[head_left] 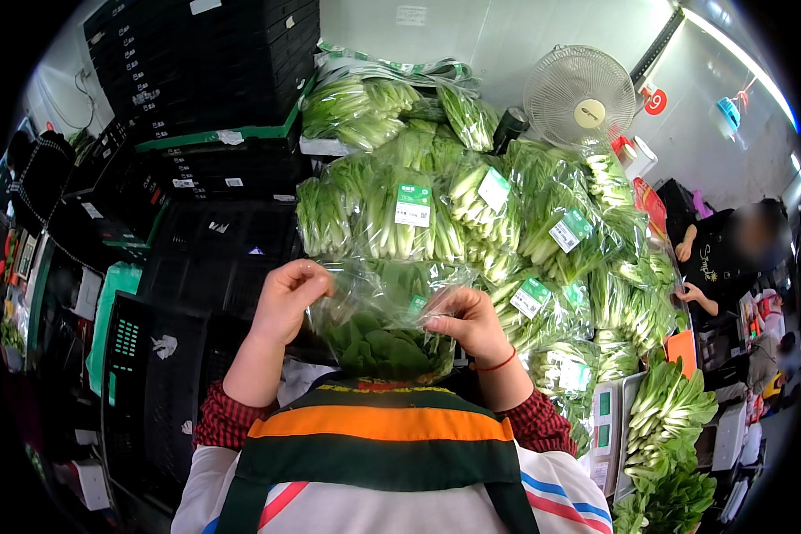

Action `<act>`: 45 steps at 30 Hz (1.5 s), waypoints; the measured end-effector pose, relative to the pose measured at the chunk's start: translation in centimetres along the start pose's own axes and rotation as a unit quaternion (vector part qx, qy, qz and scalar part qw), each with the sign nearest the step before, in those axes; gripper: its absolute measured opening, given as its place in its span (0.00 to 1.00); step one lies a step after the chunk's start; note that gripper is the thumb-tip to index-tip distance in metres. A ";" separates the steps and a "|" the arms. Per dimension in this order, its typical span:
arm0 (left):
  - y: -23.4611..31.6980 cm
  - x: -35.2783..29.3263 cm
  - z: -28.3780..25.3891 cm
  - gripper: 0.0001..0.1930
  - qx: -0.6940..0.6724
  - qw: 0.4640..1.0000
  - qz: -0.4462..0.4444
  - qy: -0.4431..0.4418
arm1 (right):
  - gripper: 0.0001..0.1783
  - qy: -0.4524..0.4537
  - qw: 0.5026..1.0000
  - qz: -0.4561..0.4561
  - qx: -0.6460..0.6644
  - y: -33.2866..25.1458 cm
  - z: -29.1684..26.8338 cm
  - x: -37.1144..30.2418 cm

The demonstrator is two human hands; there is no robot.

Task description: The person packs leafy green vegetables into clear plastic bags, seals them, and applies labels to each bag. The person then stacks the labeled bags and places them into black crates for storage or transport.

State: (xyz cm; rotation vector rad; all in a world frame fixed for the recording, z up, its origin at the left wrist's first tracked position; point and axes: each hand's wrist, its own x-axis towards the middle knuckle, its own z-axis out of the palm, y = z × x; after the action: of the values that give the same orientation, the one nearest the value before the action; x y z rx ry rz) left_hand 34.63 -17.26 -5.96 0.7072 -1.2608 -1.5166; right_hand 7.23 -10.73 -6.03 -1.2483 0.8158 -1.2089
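Close in front of me is a clear plastic bag [378,298] with dark green leafy vegetables [387,347] in its lower part. My left hand [295,292] pinches the bag's upper left edge between thumb and fingers. On the other side, my right hand [465,313] grips the upper right edge, so the top stretches between both hands. A green label shows through the plastic near my right fingers. Just beyond lie several bagged bunches of greens [409,233] with pale stems and green-and-white labels.
Black crates [205,71] stand stacked at the far left, with an open black crate [156,356] nearer. A fan [580,93] stands behind the greens. At right are a scale [603,436], loose leafy greens [672,418] and another person [730,249].
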 end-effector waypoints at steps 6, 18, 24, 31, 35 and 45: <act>1.6 1.4 0.9 0.04 -0.045 0.997 -0.024 -0.051 | 0.08 -0.123 0.992 -0.022 0.021 -2.3 -1.8 0.7; 1.8 1.5 -1.1 0.05 0.034 0.977 0.211 -0.019 | 0.06 0.067 0.987 -0.097 -0.114 -3.3 -4.4 0.1; 2.6 2.5 0.1 0.05 0.003 0.983 0.180 -0.040 | 0.11 -0.064 0.992 -0.083 -0.072 -5.7 -2.7 1.9; 2.9 2.7 0.0 0.06 -0.004 0.975 0.214 -0.055 | 0.09 -0.082 0.991 -0.106 0.026 -5.0 -3.8 2.9; 2.6 2.6 -0.6 0.05 0.008 0.966 0.255 -0.029 | 0.09 -0.025 0.992 -0.097 0.079 -5.4 -3.2 3.0; 1.1 1.7 -1.5 0.20 -0.103 0.978 0.179 -0.034 | 0.29 0.047 0.960 -0.242 0.135 -4.8 -6.0 1.8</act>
State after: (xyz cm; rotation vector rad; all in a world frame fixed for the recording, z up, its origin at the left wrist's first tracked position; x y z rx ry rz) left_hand 35.76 -19.36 -5.07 0.2768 -1.1876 -1.3550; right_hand 0.90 -13.53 -2.25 -1.2044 0.3964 -1.7213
